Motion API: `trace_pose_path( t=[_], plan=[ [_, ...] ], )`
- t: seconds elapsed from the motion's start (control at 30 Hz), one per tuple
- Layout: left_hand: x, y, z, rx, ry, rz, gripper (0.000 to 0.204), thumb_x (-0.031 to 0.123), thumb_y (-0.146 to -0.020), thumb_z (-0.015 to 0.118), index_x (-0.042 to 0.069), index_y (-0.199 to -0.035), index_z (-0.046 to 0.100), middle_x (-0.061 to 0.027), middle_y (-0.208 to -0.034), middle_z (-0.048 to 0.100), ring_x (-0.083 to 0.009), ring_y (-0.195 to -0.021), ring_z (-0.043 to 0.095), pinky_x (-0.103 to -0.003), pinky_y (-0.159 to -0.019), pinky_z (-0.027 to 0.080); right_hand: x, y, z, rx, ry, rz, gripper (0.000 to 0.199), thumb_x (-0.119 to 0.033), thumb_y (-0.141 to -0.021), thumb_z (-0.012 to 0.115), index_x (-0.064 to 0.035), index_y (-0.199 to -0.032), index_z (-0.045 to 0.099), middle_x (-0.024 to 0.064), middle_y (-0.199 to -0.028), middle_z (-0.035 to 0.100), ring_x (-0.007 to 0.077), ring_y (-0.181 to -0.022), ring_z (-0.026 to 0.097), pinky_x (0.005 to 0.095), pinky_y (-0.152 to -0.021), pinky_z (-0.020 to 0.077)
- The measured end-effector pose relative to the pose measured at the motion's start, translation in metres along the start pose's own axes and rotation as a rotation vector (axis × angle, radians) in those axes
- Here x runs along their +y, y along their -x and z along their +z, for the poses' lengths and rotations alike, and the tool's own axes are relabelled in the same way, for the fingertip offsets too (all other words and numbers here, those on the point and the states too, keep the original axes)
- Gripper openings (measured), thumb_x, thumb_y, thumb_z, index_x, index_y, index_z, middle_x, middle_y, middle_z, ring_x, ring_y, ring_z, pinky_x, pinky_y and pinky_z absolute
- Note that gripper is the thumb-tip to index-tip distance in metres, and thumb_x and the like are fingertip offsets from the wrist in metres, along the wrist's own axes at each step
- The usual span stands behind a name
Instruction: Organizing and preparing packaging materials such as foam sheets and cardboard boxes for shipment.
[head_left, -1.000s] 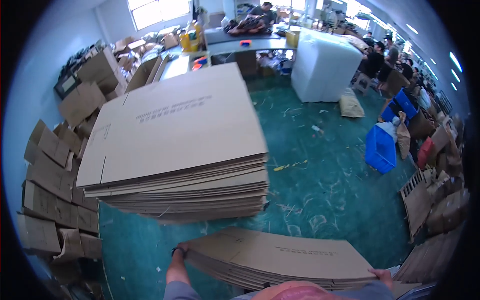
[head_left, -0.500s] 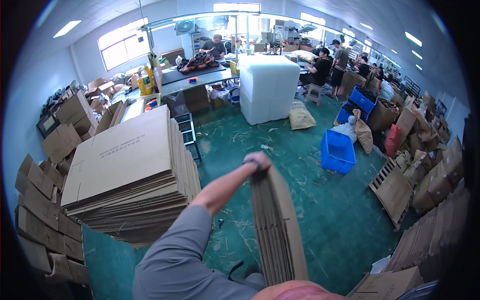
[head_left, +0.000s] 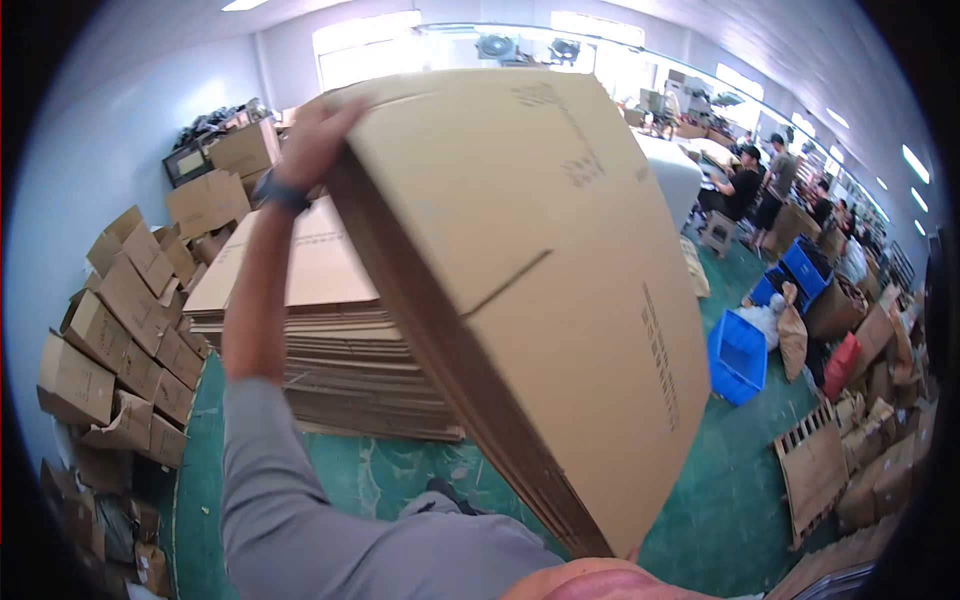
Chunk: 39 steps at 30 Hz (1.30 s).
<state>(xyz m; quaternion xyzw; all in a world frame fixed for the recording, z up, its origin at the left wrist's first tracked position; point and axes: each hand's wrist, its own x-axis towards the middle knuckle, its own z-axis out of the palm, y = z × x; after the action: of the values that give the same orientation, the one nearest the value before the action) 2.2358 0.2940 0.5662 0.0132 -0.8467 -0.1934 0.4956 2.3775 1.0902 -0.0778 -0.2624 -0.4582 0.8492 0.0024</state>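
My left hand, with a dark band on its wrist, is closed on the upper left corner of a thick bundle of flattened cardboard boxes. The bundle stands tilted in front of me, its broad printed face to the right and its layered edge toward me. A sliver of skin, apparently my right hand, shows at the bundle's bottom corner; its fingers are hidden. Behind my left forearm lies a tall stack of flattened boxes, partly covered by the bundle.
Folded cartons lean along the left wall. A blue crate stands on the green floor to the right, near a wooden pallet and sacks. People sit and stand at the far right. A white wrapped block is partly hidden behind the bundle.
My left hand has raised the bundle and swung it left, toward the stack, turning its broad face into sight. The view has turned left. A bit of skin now shows at the bundle's bottom.
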Motion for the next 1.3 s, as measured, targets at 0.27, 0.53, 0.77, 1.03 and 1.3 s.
trace_pose_path(
  t=[0.27,0.53,0.77,1.03,1.3],
  plan=[
    [-0.324,0.272,-0.306,0.530,-0.283,-0.377,0.047,0.032,-0.111,0.054,-0.003,-0.137,0.069,-0.0187,-0.143,0.067,-0.0318,-0.132,0.061,-0.042,-0.116,0.043,-0.073,-0.165,0.317,-0.507,0.261,-0.170,0.058,-0.043,-0.110,0.061,0.0002,-0.149,0.058,0.0116,-0.139,0.069,0.0239,-0.125,0.068,0.0408,-0.105,0.0546],
    [-0.598,0.516,-0.363,0.394,-0.438,-1.024,0.055,0.041,-0.106,0.065,-0.008,-0.131,0.070,-0.0150,-0.128,0.075,-0.0292,-0.119,0.069,-0.039,-0.106,0.051,-0.012,-0.210,0.666,-0.745,0.853,-0.074,0.053,-0.039,-0.105,0.071,-0.0014,-0.142,0.064,0.0093,-0.128,0.073,0.0195,-0.115,0.069,0.0375,-0.099,0.0553],
    [-0.478,0.511,-0.094,1.164,0.115,-1.406,0.126,0.058,-0.090,0.082,-0.003,-0.170,0.005,-0.0257,-0.172,0.028,-0.0377,-0.150,0.045,-0.052,-0.124,0.040,0.027,-0.162,0.703,-0.610,0.923,-0.071,0.059,-0.041,-0.105,0.071,-0.0013,-0.147,0.060,0.0102,-0.136,0.071,0.0215,-0.122,0.068,0.0387,-0.104,0.0541],
    [-0.511,0.398,-0.038,1.115,0.325,-1.280,0.129,0.060,-0.093,0.078,0.004,-0.172,-0.008,-0.0210,-0.174,0.029,-0.0370,-0.151,0.045,-0.053,-0.124,0.040,0.117,-0.140,0.824,-0.705,0.901,-0.080,0.067,-0.034,-0.105,0.071,0.0003,-0.158,0.048,0.0140,-0.149,0.062,0.0231,-0.133,0.061,0.0375,-0.112,0.0481],
    [-0.598,0.324,0.024,1.087,0.287,-1.318,0.123,0.061,-0.096,0.072,-0.004,-0.170,-0.002,-0.0282,-0.174,0.022,-0.0402,-0.153,0.040,-0.051,-0.125,0.038,0.225,-0.142,0.974,-1.030,0.837,-0.117,0.084,-0.037,-0.102,0.076,-0.0013,-0.166,0.035,0.0164,-0.157,0.056,0.0242,-0.143,0.054,0.0375,-0.120,0.0413]
  ],
)
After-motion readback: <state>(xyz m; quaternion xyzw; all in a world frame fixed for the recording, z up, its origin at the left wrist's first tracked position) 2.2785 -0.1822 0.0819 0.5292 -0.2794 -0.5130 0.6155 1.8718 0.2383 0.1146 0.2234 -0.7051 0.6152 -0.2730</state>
